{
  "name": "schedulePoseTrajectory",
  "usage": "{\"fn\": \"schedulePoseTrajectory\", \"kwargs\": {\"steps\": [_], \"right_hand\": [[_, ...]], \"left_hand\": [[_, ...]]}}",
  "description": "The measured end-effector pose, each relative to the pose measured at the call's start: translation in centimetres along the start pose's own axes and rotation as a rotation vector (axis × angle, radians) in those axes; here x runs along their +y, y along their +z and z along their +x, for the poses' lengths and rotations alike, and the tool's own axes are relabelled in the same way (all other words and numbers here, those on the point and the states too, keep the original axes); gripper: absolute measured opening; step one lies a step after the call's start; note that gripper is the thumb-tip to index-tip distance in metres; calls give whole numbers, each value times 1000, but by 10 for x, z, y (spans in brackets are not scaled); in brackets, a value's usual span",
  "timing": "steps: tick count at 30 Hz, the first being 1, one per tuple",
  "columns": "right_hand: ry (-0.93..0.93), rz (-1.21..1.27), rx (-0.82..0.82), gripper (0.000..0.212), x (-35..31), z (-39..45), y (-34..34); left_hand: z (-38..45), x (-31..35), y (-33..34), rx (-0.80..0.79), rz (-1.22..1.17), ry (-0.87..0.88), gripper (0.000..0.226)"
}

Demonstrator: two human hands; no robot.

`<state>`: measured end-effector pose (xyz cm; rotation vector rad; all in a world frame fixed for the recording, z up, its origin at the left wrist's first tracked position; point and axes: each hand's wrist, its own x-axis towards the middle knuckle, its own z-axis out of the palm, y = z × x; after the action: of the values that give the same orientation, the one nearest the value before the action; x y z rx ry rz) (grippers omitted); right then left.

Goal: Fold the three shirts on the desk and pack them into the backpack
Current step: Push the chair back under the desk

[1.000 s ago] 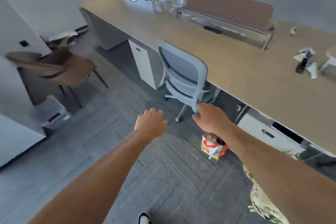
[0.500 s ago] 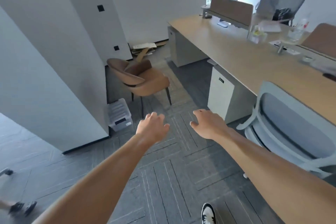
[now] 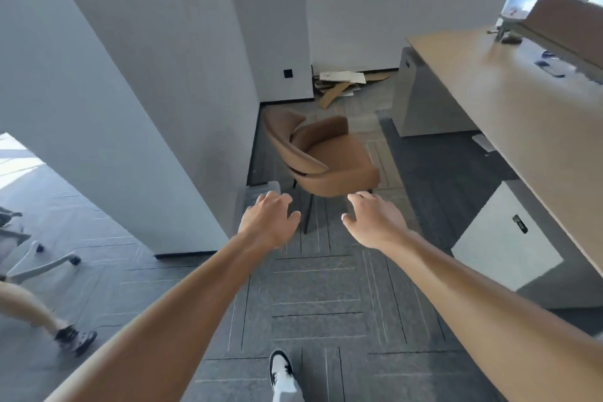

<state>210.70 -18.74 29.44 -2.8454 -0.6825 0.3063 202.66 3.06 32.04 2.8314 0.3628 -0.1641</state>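
Left hand and right hand were held out empty, fingers loosely spread, nothing gripped, seemingly for walking; desk was set far right; shirts and backpack were not seen.

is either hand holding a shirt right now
No, the left hand and the right hand both hang over the floor with fingers loosely spread, holding nothing.

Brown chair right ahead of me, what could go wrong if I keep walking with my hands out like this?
The brown chair stands straight ahead of your empty left hand and right hand; you might bump it. Another person's leg is close on your left, so a collision is possible. No shirts or backpack are in view, so you may be heading away from them.
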Motion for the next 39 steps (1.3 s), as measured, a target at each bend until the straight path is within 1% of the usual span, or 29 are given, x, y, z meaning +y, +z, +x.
{"fn": "schedulePoseTrajectory", "kwargs": {"steps": [4, 7, 9, 13, 16, 22, 26, 29, 31, 33, 34, 36, 39], "right_hand": [[-26, -22, -20, 52, -34, 118, 13], [-2, -21, -43, 51, -65, 203, 21], [9, -15, -60, 52, -87, 255, 24], [33, 34, -71, 54, -122, 353, 24], [60, 60, -55, 54, -133, 425, 29], [115, 133, -53, 52, -130, 568, 72], [174, 218, -63, 63, -133, 642, 117], [215, 244, -66, 76, -141, 685, 158], [256, 258, -71, 83, -148, 709, 185], [332, 261, -38, 90, -156, 728, 208], [377, 256, 1, 90, -160, 736, 219], [457, 238, 106, 84, -165, 747, 236], [500, 223, 276, 73, -165, 752, 254]], "left_hand": [[109, -67, -8, -2, -20, -13, 41], [195, -119, -19, -16, -27, 0, 35], [245, -149, -30, -39, -38, 6, 38], [345, -193, -53, -65, -42, 35, 42], [420, -216, -60, -82, -45, 50, 46], [569, -253, -37, -165, 29, 97, 49], [659, -279, -2, -244, 98, 127, 53], [716, -296, 25, -260, 159, 226, 58], [751, -306, 42, -255, 214, 331, 59], [784, -317, 60, -244, 274, 449, 60], [798, -324, 68, -237, 295, 508, 62], [822, -336, 83, -227, 282, 631, 67], [845, -349, 99, -225, 122, 781, 66]]}}
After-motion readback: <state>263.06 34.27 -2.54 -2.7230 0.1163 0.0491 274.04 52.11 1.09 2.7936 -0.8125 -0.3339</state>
